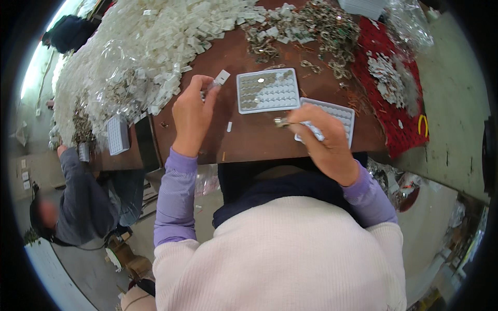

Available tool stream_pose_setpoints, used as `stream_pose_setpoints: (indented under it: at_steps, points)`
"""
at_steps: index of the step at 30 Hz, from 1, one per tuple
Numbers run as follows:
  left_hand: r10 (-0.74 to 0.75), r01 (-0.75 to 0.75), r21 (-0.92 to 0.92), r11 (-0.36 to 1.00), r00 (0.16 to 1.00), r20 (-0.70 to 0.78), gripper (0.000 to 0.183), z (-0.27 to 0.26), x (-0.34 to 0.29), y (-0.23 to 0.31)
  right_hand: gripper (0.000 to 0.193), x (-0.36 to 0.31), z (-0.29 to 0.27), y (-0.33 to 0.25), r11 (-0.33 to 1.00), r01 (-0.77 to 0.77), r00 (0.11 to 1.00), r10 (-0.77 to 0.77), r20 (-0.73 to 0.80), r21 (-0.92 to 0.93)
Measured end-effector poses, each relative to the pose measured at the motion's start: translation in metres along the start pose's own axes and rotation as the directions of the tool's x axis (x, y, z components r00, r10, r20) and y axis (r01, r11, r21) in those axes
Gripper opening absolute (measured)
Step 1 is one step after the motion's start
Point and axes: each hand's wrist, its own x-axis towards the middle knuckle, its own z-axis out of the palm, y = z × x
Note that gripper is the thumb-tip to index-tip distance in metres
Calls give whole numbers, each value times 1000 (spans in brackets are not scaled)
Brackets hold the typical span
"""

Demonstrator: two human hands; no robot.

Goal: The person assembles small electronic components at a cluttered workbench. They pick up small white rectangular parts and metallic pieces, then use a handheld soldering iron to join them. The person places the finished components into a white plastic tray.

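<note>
My left hand [193, 111] is raised over the brown table, thumb and fingers pinching a small white plastic card [223, 77] with a dark slot. My right hand [326, 139] is closed on a small shiny metal piece [280, 122], whose exact kind I cannot make out. Between and beyond the hands lies a white dimpled tray [240, 96], its left and upper cells covered with greyish-brown bits, the lower right ones showing white. A second white dimpled tray [338, 113] sits partly hidden under my right hand. A little white strip [229, 126] rests on the table near my left hand.
A large heap of clear-white plastic pieces [150, 41] covers the far left. Tangled metal chains [332, 36] lie at the back. On the right, a red cloth [371, 96] carries white pieces and yellow-handled pliers [423, 125]. Another person [85, 192] works at left beside stacked trays [118, 136].
</note>
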Motion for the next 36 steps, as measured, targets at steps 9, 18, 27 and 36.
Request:
stream_pose_setpoints:
  at_steps: [9, 18, 27, 36]
  points:
    - [-82, 550, -761, 345, 825, 559, 23, -16, -40, 81, 9, 15, 16, -7, 970, 200, 960, -222, -170, -139]
    - [-102, 370, -836, 404, 927, 361, 17, 1, -52, 95, 4, 0, 13, -5, 978, -3, 969, 54, -240, 208]
    - [88, -4, -844, 536, 995, 50, 16, 14, -50, 92, 5, 2, 15, -1, 977, -135, 983, 153, -103, 164]
    - [220, -41, -802, 596, 969, 114, 25, 6, -41, 65, 5, 10, 15, -6, 942, -257, 966, 255, 35, 218]
